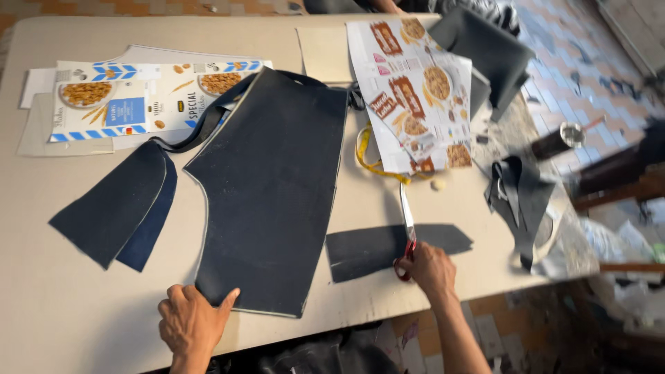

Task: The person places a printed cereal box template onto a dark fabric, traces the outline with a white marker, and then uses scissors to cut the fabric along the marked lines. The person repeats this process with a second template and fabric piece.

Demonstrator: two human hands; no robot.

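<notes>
Dark navy fabric covers much of the beige table (62,305). The big cut panel (270,187) lies flat in the middle, and the person's left hand (192,322) rests on its near edge. This hand is flat, palm down, with fingers spread and the thumb pointing up toward the cloth; it presses and grasps nothing. The forearm comes up from the near side of the table.

The right hand (431,269) is closed around the red handles of the scissors (406,232). The blades point away from the person, and I cannot tell how far apart they stand. The scissors lie over a small dark strip (388,249) of the same fabric, just beside the big panel on the right. The right wrist is a little bent and the arm comes in from the lower edge.

To the left lie two curved fabric pieces (114,208), one upon the other. Flattened cereal boxes (138,97) lie at the far left, another printed cardboard sheet (415,90) is at the far right, and a yellow measuring tape (370,159) lies just under it.
</notes>
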